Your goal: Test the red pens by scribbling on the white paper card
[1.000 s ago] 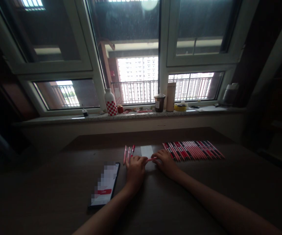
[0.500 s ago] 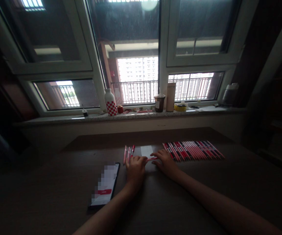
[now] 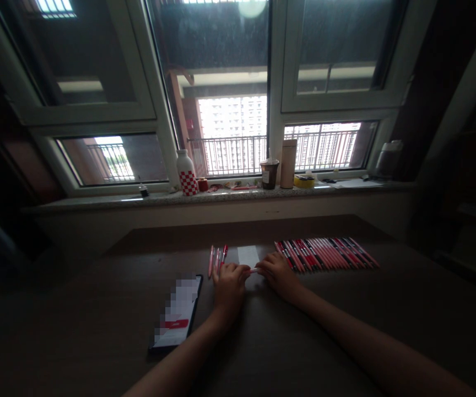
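Observation:
Between my two hands lies a slim pink-red pen [image 3: 254, 270], held level by its ends. My left hand [image 3: 228, 289] is closed around its left end. My right hand [image 3: 280, 275] pinches the right end, with most of the pen hidden by the fingers. Just beyond the pen sits a small white slip of paper [image 3: 248, 255]. Beside my left hand are several pens [image 3: 211, 260], two pale pink and one with a red cap. To the right of my right hand runs a long row of red, pink and black pens [image 3: 324, 255], side by side.
A phone [image 3: 192, 298] with a lit screen lies left of my left forearm on the dark table [image 3: 287, 353]. On the windowsill [image 3: 159, 199] behind stand a checkered bottle [image 3: 188, 179], a drink cup [image 3: 269, 175], a tall tan box [image 3: 288, 165] and yellow tape [image 3: 304, 182].
The fingers of my right hand have closed in on the pen's right end, covering more of it. My left hand has barely moved.

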A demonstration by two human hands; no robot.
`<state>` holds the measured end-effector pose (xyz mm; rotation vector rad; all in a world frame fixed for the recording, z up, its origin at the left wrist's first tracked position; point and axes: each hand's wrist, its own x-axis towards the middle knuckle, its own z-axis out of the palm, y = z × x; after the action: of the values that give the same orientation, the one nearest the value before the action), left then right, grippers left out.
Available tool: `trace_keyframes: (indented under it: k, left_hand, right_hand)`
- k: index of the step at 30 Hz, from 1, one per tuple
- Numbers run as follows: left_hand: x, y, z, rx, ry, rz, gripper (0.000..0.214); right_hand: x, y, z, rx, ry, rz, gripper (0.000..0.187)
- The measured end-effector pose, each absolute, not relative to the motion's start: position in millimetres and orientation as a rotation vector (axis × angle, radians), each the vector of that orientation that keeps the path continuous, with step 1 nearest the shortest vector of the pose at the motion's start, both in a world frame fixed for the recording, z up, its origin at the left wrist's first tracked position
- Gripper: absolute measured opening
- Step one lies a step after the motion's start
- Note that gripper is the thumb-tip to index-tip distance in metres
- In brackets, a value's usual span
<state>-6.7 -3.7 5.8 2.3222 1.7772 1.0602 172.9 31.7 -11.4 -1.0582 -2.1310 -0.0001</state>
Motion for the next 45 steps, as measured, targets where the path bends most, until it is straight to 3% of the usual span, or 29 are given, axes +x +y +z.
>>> trace_keyframes:
  k: [17,30,33,37,45]
  left_hand:
    - [-7.1,-3.0,5.5,2.338,1.844,1.045,0.018]
    - [-6.8,-4.7,7.9,2.365,1.825,1.075,0.019]
    - [-5.3,-5.7,9.0,2.339,1.84,1.072,0.021]
    - [-5.2,-6.3,10.3,2.337,1.838,1.05,0.021]
    - [-8.9,-4.1,9.9,2.355,1.82,1.05,0.016]
  right_hand:
    - [173.4,31.3,-11.8,-1.031,-2.134,-0.023,0.012]
    - [171.7,24.5,-4.7,-1.039,-2.139,0.002,0.017]
    - [171.9,24.2,-4.3,-1.047,-2.126,-0.016,0.026]
    - [172.0,26.8,-6.6,-1.043,-2.115,-0.052,0.016]
    - [172.0,29.0,-9.7,-1.011,-2.162,-0.087,0.018]
